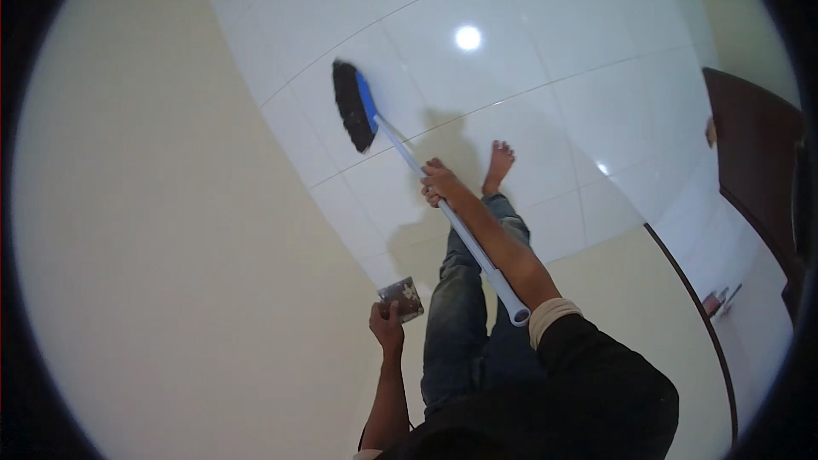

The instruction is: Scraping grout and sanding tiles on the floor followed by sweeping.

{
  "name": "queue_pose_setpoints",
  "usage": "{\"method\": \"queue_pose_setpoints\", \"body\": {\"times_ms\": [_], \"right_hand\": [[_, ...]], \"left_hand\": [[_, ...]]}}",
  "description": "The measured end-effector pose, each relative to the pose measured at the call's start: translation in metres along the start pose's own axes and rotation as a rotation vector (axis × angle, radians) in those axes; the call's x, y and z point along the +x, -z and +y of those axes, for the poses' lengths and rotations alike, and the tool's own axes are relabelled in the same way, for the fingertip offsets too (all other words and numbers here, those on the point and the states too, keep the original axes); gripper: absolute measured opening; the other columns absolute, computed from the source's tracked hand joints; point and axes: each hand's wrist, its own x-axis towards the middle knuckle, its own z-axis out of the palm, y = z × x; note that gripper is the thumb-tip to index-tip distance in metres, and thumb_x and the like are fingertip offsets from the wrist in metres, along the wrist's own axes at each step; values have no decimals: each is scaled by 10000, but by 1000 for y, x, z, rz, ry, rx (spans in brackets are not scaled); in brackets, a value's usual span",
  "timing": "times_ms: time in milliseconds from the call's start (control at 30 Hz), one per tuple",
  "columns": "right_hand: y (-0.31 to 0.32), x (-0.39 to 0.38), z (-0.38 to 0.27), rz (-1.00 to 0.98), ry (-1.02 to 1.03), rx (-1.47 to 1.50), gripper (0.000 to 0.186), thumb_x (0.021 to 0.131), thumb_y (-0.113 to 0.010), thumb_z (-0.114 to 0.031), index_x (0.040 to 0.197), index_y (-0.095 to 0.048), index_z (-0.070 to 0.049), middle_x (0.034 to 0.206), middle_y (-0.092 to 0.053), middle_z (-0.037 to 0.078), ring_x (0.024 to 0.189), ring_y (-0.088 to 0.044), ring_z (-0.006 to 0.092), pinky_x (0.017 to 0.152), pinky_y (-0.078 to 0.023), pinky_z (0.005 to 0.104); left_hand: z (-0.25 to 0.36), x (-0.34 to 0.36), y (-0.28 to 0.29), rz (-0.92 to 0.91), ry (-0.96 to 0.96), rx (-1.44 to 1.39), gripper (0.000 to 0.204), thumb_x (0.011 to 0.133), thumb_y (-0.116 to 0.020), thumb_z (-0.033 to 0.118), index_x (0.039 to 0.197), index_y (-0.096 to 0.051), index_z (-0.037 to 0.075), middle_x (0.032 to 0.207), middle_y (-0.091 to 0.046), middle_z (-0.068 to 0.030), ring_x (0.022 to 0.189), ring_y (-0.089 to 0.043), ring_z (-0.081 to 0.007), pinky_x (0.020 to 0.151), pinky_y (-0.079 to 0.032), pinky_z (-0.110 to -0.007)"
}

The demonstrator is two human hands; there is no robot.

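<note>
My right hand (436, 184) is closed around the pale grey handle of a broom (400, 145), partway along its length. The handle slants back under my right forearm and ends in a round hanging loop near my elbow. At its far end is a blue head with black bristles, turned toward the wall on the left; whether the bristles touch the floor or wall, I cannot tell. Lower down on the left, my left hand (388, 329) grips a flat, square, dark brown thing (403, 298) with a pale flower-like pattern. Its exact kind is unclear.
A plain cream wall (170, 187) fills the left side. Glossy white floor tiles (596, 25) reflect ceiling light, and my bare foot (499, 163) stands on them. Dark brown furniture (754, 153) is at the right, with small items (717, 301) below it.
</note>
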Motion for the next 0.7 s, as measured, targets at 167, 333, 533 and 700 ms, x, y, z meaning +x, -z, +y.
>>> {"method": "queue_pose_setpoints", "body": {"times_ms": [167, 333, 533, 700], "right_hand": [[66, -211, 16, 267, 598, -390, 730, 997, -610, -162, 1650, -285, -144, 697, -456, -19, 514, -380, 74, 467, -343, 245], [201, -383, 57, 657, 705, -164, 617, 990, -590, -144, 1570, -385, -193, 679, -433, -13, 492, -375, 79, 424, -372, 259], [358, -498, 44, 1168, 1057, -294, 560, 993, -520, -76, 1549, -466, -120, 575, -468, 11, 404, -452, 139, 350, -379, 321], [224, -482, 133, 1036, 923, -373, 578, 1043, -511, -99, 1603, -414, -207, 606, -466, -2, 432, -433, 103, 348, -360, 270]], "left_hand": [[96, -9, 12, -122, -286, -79, 325, 946, -757, 178, 771, -540, 12, 648, -533, -47, 623, -466, -133, 590, -423, -335], [159, -24, 17, -144, -306, -182, 269, 995, -710, 148, 804, -560, 34, 695, -568, -4, 691, -503, -88, 638, -449, -299], [165, -12, 4, -140, -376, 72, 285, 936, -766, 188, 798, -598, 4, 720, -635, -79, 676, -574, -155, 668, -490, -342], [132, -6, 27, -6, -366, 53, 275, 914, -776, 200, 825, -625, -13, 736, -673, -128, 669, -632, -227, 666, -515, -399]]}}
